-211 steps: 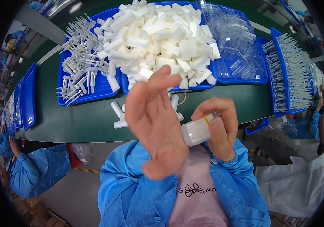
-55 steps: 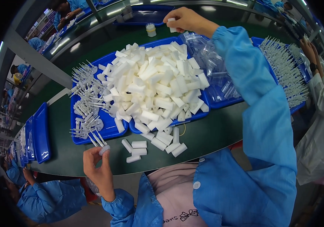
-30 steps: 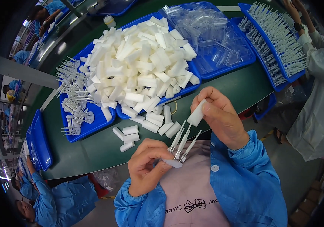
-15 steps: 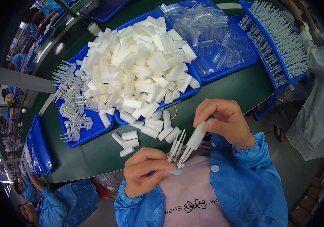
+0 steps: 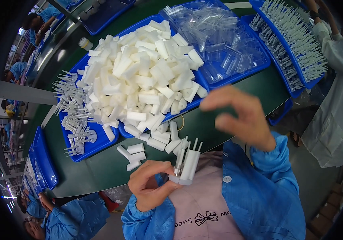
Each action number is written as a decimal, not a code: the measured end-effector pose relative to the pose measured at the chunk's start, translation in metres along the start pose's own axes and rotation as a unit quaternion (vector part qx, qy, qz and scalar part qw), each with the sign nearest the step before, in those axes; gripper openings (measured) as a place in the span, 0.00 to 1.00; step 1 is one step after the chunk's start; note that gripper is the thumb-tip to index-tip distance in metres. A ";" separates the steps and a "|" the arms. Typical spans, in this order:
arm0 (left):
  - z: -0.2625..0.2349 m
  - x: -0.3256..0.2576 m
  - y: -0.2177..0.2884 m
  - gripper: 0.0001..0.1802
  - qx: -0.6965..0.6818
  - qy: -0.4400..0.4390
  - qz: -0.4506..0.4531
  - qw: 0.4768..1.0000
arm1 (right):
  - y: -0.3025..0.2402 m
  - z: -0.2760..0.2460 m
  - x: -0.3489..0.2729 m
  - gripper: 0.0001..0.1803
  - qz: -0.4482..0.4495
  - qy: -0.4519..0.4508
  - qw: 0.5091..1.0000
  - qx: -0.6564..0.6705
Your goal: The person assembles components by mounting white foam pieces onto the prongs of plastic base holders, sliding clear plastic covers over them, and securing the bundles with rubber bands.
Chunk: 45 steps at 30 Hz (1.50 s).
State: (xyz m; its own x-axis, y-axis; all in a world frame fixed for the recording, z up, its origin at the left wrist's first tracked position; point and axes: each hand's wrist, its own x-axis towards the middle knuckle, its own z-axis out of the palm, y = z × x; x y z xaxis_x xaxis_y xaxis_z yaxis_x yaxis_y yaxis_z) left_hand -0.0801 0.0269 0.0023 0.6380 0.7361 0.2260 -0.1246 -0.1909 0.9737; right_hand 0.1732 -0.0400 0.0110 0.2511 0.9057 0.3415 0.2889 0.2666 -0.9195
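My left hand (image 5: 149, 186) pinches the base of a white plastic part with thin upright prongs (image 5: 180, 162). A white foam block (image 5: 190, 165) sits on the prongs on its right side, with tips poking out above it; the prongs on the left are bare. My right hand (image 5: 241, 116), blurred by motion, is raised apart from the part, thumb and fingers spread with nothing between them. Several loose white foam blocks (image 5: 158, 145) lie on the table just beyond my left hand.
A large heap of foam blocks (image 5: 139, 76) fills a blue tray ahead. Pronged parts (image 5: 75, 108) lie in a blue tray at left; clear plastic pieces (image 5: 219, 40) fill another behind. Racks of pronged parts (image 5: 295, 44) stand far right. Other people (image 5: 71, 212) sit at left.
The foam block has slid down the prongs to the part's base. My right hand has let go of it and moved up and away, its fingers spreading.
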 end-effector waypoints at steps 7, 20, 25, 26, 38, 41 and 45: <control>0.003 0.007 0.006 0.13 0.017 0.074 -0.015 0.997 | 0.075 -0.027 0.070 0.10 -0.047 0.113 0.866 -0.484; -0.001 0.016 -0.001 0.12 -0.018 0.097 -0.036 0.994 | 0.092 -0.020 0.072 0.14 -0.013 0.100 0.941 -0.322; 0.001 0.020 -0.001 0.10 -0.013 0.114 -0.030 0.993 | 0.075 -0.033 0.064 0.14 -0.029 0.124 0.971 -0.201; 0.001 0.021 -0.002 0.09 -0.016 0.114 -0.027 0.993 | 0.064 -0.035 0.058 0.14 0.022 0.115 0.987 -0.108; 0.011 0.042 0.002 0.08 -0.001 -0.017 0.064 0.998 | 0.004 -0.024 0.020 0.10 0.160 -0.075 0.944 0.279; 0.012 0.042 0.001 0.09 -0.005 -0.025 0.058 0.998 | 0.007 -0.018 0.021 0.09 0.182 -0.075 0.936 0.291; 0.013 0.045 0.004 0.10 0.003 -0.040 0.056 0.998 | 0.008 -0.017 0.021 0.09 0.203 -0.063 0.938 0.273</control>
State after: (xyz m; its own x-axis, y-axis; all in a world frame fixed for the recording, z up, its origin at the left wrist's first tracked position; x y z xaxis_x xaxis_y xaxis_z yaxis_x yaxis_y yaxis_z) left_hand -0.0425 0.0508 0.0155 0.6792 0.6558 0.3295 -0.1944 -0.2721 0.9424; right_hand 0.1968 -0.0247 0.0137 0.1172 0.9917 -0.0523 -0.3320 -0.0105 -0.9432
